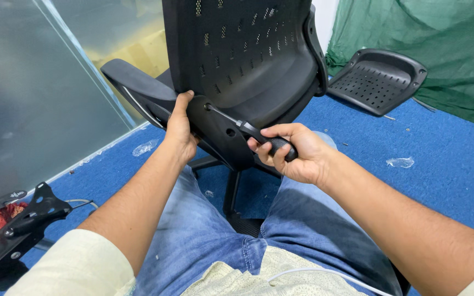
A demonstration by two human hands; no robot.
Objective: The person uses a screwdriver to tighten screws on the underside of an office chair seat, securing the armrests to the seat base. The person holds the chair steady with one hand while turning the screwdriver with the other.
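Blue carpet (445, 159); right hand (297, 156) grips screwdriver (250, 131).

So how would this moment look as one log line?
left hand: gripping chair back edge | right hand: holding screwdriver, tip at chair back | floor: blue carpet

One office chair (248, 66), black, with perforated back. One screwdriver (250, 131), tip at the chair's lower back. Two hands: left (181, 129) on the chair's back edge, right (294, 153) around the screwdriver handle. One loose perforated seat panel (377, 79), right of the chair. One black metal bracket (15, 227), lower left of the chair. Two clear plastic scraps (145, 147) (400, 162) on the floor, either side of the chair.
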